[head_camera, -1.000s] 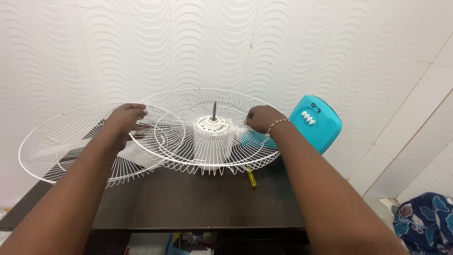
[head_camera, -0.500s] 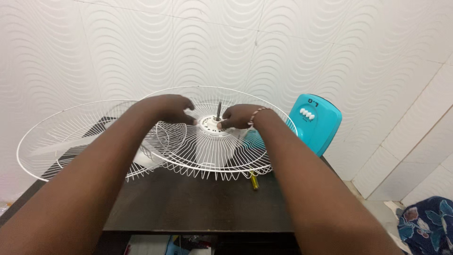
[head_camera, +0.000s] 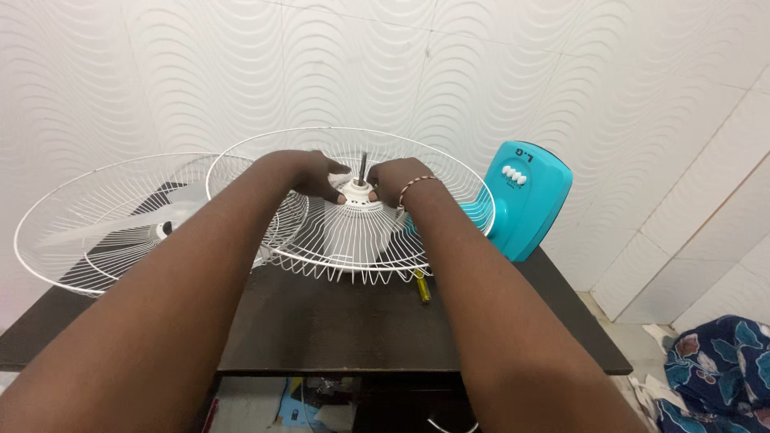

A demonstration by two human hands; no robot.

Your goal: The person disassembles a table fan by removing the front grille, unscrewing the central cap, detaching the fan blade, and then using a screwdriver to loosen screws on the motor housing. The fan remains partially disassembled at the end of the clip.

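On the dark worktop (head_camera: pixel 337 329), both hands meet at the rear fan guard's (head_camera: pixel 321 240) white hub (head_camera: pixel 357 196): left hand (head_camera: pixel 317 175) and right hand (head_camera: pixel 395 180) pinch its ring, fingers curled. A slipping pinch might tip the guard onto the loose front guard (head_camera: pixel 88 232) beside it.

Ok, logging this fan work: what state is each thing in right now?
Rear guard: on the motor, dish up.
Shaft: bare, upright.
Left hand: fingers on the hub.
Right hand: fingers on the hub.
Front guard: off, lying beside.
Screwdriver: lying on the table.
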